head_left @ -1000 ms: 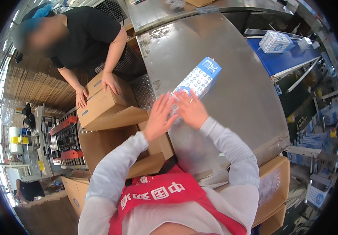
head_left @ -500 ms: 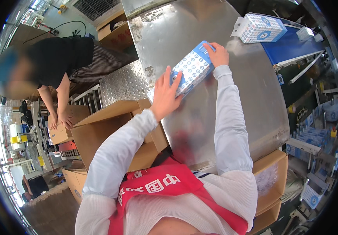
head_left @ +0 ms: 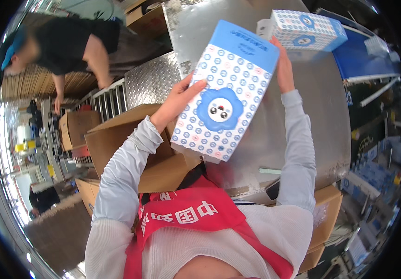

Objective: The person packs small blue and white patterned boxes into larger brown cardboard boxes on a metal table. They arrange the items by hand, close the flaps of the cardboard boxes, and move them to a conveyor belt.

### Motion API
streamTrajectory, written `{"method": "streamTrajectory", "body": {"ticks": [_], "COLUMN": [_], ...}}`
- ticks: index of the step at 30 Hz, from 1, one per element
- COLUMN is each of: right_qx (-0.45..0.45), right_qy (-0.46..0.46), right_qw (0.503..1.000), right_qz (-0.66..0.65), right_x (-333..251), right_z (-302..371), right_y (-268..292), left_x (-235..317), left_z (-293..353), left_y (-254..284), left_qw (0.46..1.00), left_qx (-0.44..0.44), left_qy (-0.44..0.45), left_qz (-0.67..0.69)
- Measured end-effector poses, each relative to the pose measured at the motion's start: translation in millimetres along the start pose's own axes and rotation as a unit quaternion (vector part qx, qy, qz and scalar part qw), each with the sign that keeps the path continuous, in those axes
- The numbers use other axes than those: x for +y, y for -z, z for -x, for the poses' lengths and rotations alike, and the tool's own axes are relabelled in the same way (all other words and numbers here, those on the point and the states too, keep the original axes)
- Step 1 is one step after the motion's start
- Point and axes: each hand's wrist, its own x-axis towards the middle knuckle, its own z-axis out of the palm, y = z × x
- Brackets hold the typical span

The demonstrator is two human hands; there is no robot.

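I hold a large blue-and-white patterned pack with a cartoon flower face up in front of me, tilted. My left hand grips its left edge and my right hand holds its far right edge. Below the pack is an open cardboard box on my left and a steel table. A second pack of the same kind lies farther back on the table.
Another person in a black top bends over a cardboard box at the left, by a ribbed metal ramp. More cardboard boxes sit at my right. A blue conveyor runs at the far right.
I have lifted the pack off the steel table and brought it close toward me, both hands on its edges. The other person has moved left to a different box.
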Motion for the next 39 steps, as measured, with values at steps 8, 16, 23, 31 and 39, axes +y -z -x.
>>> {"method": "streamTrajectory", "body": {"ticks": [8,16,23,31,39], "right_qx": [0.024,0.020,0.025,-0.007,-0.093], "right_qy": [-0.119,-0.131,0.058,0.143,0.308], "right_qw": [0.954,0.958,0.997,0.532,0.623], "right_qz": [-0.273,-0.255,-0.044,0.835,0.713], "right_x": [-47.7,-45.6,-26.6,-40.4,-23.3], "right_z": [50.2,60.6,41.1,-131.2,-83.0], "right_y": [-41.3,-43.5,-52.4,66.0,-77.2], "left_x": [-4.3,16.4,18.6,4.3,7.5], "left_z": [40.8,59.1,72.0,123.4,190.3], "left_y": [-17.0,-22.1,-19.3,18.9,90.6], "left_qw": [0.971,0.975,0.930,0.820,0.896], "left_qx": [-0.005,0.010,0.069,0.186,0.117], "left_qy": [-0.122,-0.063,-0.183,-0.362,-0.256], "left_qz": [-0.206,-0.212,-0.310,-0.401,-0.342]}}
